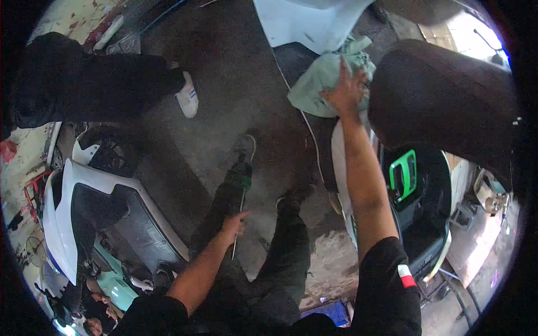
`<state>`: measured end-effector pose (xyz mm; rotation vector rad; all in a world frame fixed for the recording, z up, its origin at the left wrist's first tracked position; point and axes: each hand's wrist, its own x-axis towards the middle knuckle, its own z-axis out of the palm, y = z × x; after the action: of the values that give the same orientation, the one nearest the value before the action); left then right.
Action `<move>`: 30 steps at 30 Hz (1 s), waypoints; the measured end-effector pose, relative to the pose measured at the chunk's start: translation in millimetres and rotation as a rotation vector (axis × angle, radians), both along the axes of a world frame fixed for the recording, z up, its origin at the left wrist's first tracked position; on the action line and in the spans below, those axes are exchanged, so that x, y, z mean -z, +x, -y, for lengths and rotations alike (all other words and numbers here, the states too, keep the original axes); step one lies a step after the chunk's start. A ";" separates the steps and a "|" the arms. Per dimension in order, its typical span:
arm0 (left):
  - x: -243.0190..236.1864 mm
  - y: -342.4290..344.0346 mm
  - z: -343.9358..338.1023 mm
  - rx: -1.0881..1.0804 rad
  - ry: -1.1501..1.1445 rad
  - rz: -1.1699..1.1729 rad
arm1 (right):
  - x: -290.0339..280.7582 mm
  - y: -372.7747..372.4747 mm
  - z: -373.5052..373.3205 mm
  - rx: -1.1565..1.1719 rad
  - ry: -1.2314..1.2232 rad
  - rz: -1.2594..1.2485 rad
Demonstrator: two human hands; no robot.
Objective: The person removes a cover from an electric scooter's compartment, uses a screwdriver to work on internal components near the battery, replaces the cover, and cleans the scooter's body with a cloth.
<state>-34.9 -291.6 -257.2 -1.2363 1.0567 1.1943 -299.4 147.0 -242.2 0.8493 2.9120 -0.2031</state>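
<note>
My left hand point(232, 228) is low in the middle, closed around a thin metal shaft with a green handle point(245, 182) at its upper end; it looks like a long screwdriver. The shaft's bare tip points down toward my legs. Reaching far forward, my right hand point(348, 92) lies with fingers spread on a crumpled pale green cloth point(308, 87). That cloth is draped beside a white scooter panel point(314, 25) and partly covers what lies under it.
At the left stands a white scooter point(67, 213) with a dark footboard. Another person's leg point(117, 84) and white shoe point(188, 95) are at upper left. A large dark rounded shape point(443, 101) is right of the cloth, above a black part with a green frame point(403, 173).
</note>
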 end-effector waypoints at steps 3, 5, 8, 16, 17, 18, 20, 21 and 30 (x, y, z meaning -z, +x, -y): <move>-8.7 -14.9 -11.4 0.026 0.064 0.056 | 27.2 -8.8 -30.0 0.084 0.030 0.307; -3.2 -16.3 -12.6 -0.005 0.105 0.082 | 50.5 0.3 -59.6 0.091 0.075 0.240; 3.8 -9.4 -10.6 0.001 0.045 -0.077 | 58.4 4.3 -55.5 0.132 0.025 0.099; -1.0 -116.1 -114.1 -0.167 -0.004 -0.498 | 47.3 92.7 -14.9 0.037 0.028 -0.351; -0.5 -132.8 -132.2 -0.214 0.060 -0.522 | 43.3 100.0 -10.3 0.043 -0.024 -0.390; -2.9 -150.8 -148.6 -0.235 0.088 -0.553 | 36.8 102.0 -0.5 0.047 -0.024 -0.393; 5.0 -178.9 -175.6 -0.273 0.159 -0.590 | 15.8 98.2 18.7 0.065 -0.191 -0.423; 14.7 -186.4 -197.2 -0.275 0.230 -0.585 | 14.8 106.5 13.8 0.058 -0.169 -0.550; 80.1 -217.0 -299.5 -0.447 0.391 -0.481 | -21.2 155.3 57.9 0.186 -0.551 -0.531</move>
<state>-251.9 7.9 -337.4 -0.9160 0.8368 2.0097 -144.1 89.1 -221.0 1.0771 2.9323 -1.3580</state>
